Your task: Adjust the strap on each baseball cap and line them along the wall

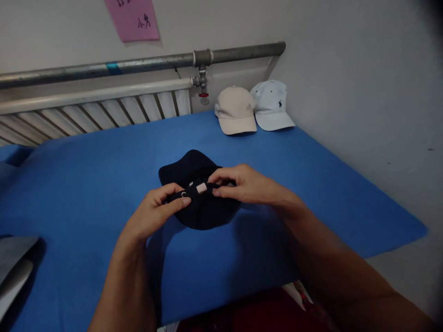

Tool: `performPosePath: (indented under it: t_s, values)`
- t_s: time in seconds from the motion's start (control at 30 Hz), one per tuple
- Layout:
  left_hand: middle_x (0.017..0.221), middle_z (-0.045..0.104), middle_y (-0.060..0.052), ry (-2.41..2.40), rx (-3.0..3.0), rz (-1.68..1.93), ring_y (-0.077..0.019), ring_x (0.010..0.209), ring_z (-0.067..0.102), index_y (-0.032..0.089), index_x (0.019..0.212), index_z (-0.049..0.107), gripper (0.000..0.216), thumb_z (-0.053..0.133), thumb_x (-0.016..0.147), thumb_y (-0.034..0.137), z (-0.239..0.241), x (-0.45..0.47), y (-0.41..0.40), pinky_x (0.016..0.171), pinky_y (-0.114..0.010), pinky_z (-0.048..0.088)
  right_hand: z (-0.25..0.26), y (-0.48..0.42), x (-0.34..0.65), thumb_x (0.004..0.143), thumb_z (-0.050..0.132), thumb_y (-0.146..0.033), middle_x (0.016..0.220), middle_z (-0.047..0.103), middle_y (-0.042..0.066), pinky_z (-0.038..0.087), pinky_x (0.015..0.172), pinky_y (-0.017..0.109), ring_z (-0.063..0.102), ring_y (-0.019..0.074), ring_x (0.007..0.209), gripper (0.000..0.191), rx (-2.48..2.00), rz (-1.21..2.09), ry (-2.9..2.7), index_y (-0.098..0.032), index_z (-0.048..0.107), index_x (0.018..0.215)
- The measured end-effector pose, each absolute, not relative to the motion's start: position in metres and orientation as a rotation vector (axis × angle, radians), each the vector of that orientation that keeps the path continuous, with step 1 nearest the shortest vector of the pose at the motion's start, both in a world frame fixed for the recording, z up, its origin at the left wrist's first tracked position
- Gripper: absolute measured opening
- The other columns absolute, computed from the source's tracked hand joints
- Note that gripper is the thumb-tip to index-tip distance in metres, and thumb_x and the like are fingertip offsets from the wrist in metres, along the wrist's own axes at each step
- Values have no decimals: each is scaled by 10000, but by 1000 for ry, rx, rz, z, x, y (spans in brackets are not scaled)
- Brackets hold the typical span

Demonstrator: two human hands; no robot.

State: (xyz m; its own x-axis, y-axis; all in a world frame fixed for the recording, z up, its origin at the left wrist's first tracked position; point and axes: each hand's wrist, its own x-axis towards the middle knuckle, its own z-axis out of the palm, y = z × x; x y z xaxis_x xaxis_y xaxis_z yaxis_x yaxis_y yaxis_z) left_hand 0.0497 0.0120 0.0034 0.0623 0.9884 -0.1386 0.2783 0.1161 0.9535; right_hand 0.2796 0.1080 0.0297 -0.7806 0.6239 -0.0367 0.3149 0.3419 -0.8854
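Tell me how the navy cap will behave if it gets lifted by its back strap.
Probably floppy: the navy cap lies flattened on the blue mat, so it should sag if lifted by the back strap that the left hand and right hand pinch. Likely light: fingertips alone grip it. Its matte cloth should hardly slip or roll.

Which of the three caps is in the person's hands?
The dark navy cap, pinched at its strap by the left hand and right hand; the beige cap and pale blue cap sit untouched.
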Motion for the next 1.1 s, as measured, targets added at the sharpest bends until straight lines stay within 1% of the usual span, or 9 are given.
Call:
performPosePath:
  t_s: [0.13,0.27,0.43,0.53,0.6,0.8,0.93,1.0,1.1]
  values:
    - [692,530,37,1366,1354,921,-89,672,439,195,777,654,181,690,794,371,3,43,10,634,-220,347,30,109,283,811,582,-190,706,670,-9,456,626,226,609,102,673,130,-749,1654,-2143,-157,675,896]
    - [680,518,41,1338,1331,942,-82,667,434,208,784,663,155,700,791,359,1,32,9,642,-209,352,31,115,289,773,648,-194,622,641,-26,454,592,210,597,85,599,48,-735,1769,-2076,-149,665,772]
    - [741,576,36,1308,1368,841,-99,718,496,248,853,676,145,691,795,380,6,24,7,681,-221,392,24,120,290,745,679,-159,623,659,-30,463,612,204,616,83,603,64,-635,1846,-1888,-145,660,805]
    - [864,645,25,1430,1497,763,-131,805,542,281,963,684,226,697,779,411,15,30,6,732,-248,412,19,117,284,758,676,-152,654,659,-34,472,628,196,620,73,619,65,-579,1881,-1896,-147,665,822]
    - [874,662,16,1521,1573,725,-146,813,553,269,955,693,250,692,771,438,20,38,6,739,-264,417,18,112,279,767,670,-146,675,657,-37,475,632,192,618,68,628,66,-538,1888,-1931,-149,666,832]
    - [790,643,5,1548,1568,667,-140,699,522,220,923,695,295,676,765,469,20,55,8,616,-255,400,25,101,273,779,653,-145,714,653,-31,481,631,205,616,76,644,55,-456,1852,-1965,-150,658,834]
    - [646,544,20,1439,1511,706,-109,613,453,196,780,681,221,651,808,413,18,45,3,553,-231,357,22,106,275,774,666,-193,678,637,-36,472,653,219,600,83,641,55,-537,1684,-1861,-162,650,816]
    - [703,584,6,1357,1496,830,-116,653,491,201,764,679,161,661,814,353,17,36,-3,589,-235,391,17,113,277,800,637,-218,696,649,-25,477,718,245,606,95,683,70,-618,1536,-1804,-168,653,846]
    - [881,661,-22,1110,1506,1022,-180,864,583,244,818,696,53,662,819,283,15,25,-10,755,-296,464,6,126,278,839,540,-184,853,686,12,470,854,312,626,127,841,145,-711,1329,-1805,-182,657,924]
